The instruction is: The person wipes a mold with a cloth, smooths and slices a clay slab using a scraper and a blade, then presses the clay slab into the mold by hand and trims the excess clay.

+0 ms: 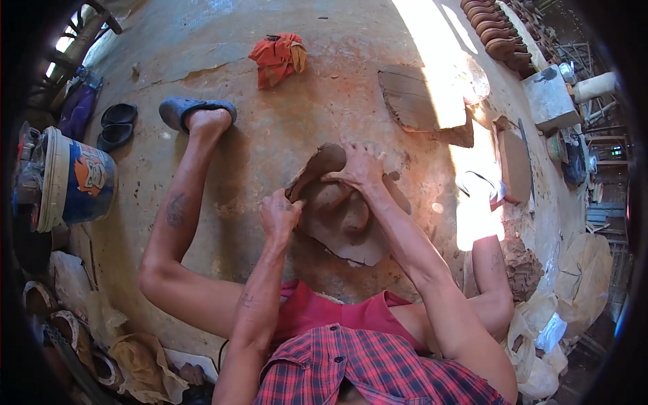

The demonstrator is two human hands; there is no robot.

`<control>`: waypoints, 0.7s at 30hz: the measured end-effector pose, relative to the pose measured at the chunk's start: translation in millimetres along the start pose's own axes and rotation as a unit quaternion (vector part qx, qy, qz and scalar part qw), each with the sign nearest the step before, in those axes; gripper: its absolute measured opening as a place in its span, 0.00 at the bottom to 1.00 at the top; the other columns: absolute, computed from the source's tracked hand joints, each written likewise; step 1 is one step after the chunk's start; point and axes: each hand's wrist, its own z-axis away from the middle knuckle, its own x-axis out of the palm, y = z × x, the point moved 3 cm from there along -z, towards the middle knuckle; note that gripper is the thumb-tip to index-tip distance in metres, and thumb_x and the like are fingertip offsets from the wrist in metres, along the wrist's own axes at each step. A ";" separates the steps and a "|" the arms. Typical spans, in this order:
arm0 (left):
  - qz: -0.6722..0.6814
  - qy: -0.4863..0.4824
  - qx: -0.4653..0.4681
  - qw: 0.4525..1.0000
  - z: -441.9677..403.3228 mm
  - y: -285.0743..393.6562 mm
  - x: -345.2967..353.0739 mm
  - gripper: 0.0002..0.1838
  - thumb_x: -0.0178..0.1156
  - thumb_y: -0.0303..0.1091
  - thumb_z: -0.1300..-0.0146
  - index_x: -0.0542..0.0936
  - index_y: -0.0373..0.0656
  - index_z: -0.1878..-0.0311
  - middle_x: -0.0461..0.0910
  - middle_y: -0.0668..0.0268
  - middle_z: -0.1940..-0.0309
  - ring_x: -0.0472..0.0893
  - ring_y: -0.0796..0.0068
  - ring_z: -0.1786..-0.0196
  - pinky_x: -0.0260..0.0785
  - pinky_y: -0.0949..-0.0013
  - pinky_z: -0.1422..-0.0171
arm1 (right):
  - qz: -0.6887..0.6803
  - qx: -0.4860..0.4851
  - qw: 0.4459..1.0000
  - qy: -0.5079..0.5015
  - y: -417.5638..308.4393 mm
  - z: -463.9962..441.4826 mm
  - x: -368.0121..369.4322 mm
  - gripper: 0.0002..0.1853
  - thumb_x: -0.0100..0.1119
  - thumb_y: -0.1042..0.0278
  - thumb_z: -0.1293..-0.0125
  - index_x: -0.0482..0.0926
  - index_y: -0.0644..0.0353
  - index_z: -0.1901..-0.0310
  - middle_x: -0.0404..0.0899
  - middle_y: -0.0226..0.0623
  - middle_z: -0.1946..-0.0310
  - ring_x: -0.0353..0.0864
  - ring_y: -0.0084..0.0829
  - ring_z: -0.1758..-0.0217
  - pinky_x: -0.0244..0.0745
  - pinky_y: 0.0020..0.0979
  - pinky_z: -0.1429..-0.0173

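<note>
A slab of wet brown clay (331, 202) lies on the floor between my legs, with rounded humps in its middle and a raised, folded flap (324, 159) along its far left edge. My left hand (279, 214) is closed at the slab's left edge, its fingers curled against the clay; what lies inside the fist is mostly hidden. On the far side, my right hand (361, 165) rests with fingers spread over the flap's right end, the thumb pointing left across the clay. A thin flat part of the slab (351, 246) spreads out nearest to me.
An orange-red cloth (278, 59) lies ahead. Flat clay slabs (422, 101) sit at the far right, partly sunlit. A labelled bucket (81, 179) and black sandals (116, 126) stand left. A lump of clay (523, 270) and plastic bags (574, 283) are at right, stacked curved clay pieces (493, 30) beyond.
</note>
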 end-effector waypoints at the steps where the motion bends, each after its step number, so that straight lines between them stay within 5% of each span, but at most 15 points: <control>1: 0.013 -0.019 -0.011 1.000 3.1 4.0 -7.4 0.25 0.80 0.47 0.48 0.86 0.34 0.58 0.87 0.41 0.63 0.87 0.37 0.56 0.81 0.43 0.49 | 0.010 0.003 1.000 -0.010 7.2 0.7 1.7 0.65 0.76 0.15 0.66 0.72 0.42 0.24 0.79 0.39 0.32 0.74 0.48 0.27 0.62 0.67 0.26; 15: 0.001 0.011 -0.025 1.000 17.6 -2.9 1.1 0.27 0.79 0.47 0.49 0.87 0.35 0.54 0.88 0.42 0.61 0.88 0.37 0.55 0.80 0.43 0.47 | -0.205 0.104 0.972 -0.040 59.2 16.0 30.4 0.56 0.78 0.21 0.59 0.75 0.36 0.27 0.81 0.41 0.34 0.81 0.47 0.31 0.67 0.69 0.29; 18: 0.025 0.002 -0.009 1.000 10.3 -3.5 2.8 0.28 0.79 0.48 0.49 0.87 0.35 0.52 0.88 0.43 0.62 0.87 0.38 0.55 0.80 0.44 0.48 | -0.178 0.104 0.978 -0.011 67.0 6.8 26.0 0.53 0.79 0.23 0.59 0.79 0.38 0.30 0.84 0.42 0.37 0.83 0.46 0.34 0.72 0.61 0.30; 20: 0.057 -0.027 -0.034 0.997 19.6 8.9 -11.4 0.30 0.80 0.48 0.49 0.86 0.35 0.49 0.88 0.43 0.62 0.87 0.38 0.55 0.80 0.44 0.48 | -0.147 -0.024 0.988 -0.040 89.0 -15.2 54.5 0.53 0.83 0.28 0.59 0.80 0.45 0.30 0.89 0.44 0.49 0.89 0.46 0.44 0.82 0.44 0.42; 21: 0.053 -0.032 -0.042 0.997 21.8 0.9 -6.1 0.30 0.80 0.48 0.49 0.86 0.35 0.49 0.88 0.43 0.62 0.87 0.38 0.55 0.80 0.44 0.48 | -0.228 -0.035 0.972 -0.043 103.3 -22.5 67.0 0.48 0.84 0.28 0.61 0.86 0.52 0.41 0.90 0.44 0.55 0.90 0.45 0.50 0.83 0.44 0.45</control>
